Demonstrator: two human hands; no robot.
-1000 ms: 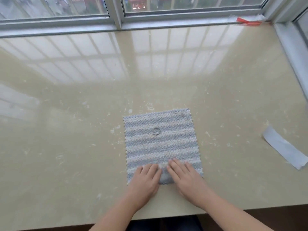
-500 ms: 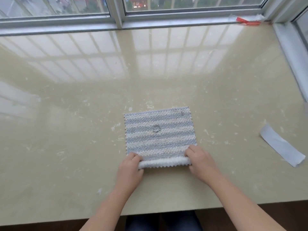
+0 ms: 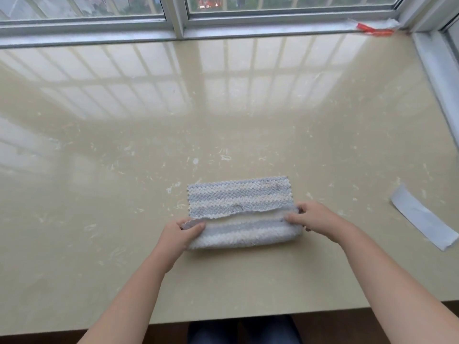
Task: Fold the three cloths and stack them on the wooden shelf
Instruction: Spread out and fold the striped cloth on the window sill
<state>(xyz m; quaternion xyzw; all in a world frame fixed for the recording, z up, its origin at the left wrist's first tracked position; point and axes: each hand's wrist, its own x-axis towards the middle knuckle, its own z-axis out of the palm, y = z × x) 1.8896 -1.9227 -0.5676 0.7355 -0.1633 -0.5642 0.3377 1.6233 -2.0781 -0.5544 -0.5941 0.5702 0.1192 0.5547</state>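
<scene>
Left hand (image 3: 181, 232) and right hand (image 3: 315, 218) pinch the striped cloth (image 3: 238, 197), half-folded on the counter (image 3: 223, 120) between them; paper strip (image 3: 422, 219) well right; left fingers hidden under fabric

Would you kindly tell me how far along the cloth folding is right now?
Nothing looks finished yet. In hand: the left hand and right hand pinch the near corners of the striped cloth on the counter, mid first fold. Left: finishing it, then two more cloths and the stacking; neither those nor a wooden shelf is in view.
</scene>
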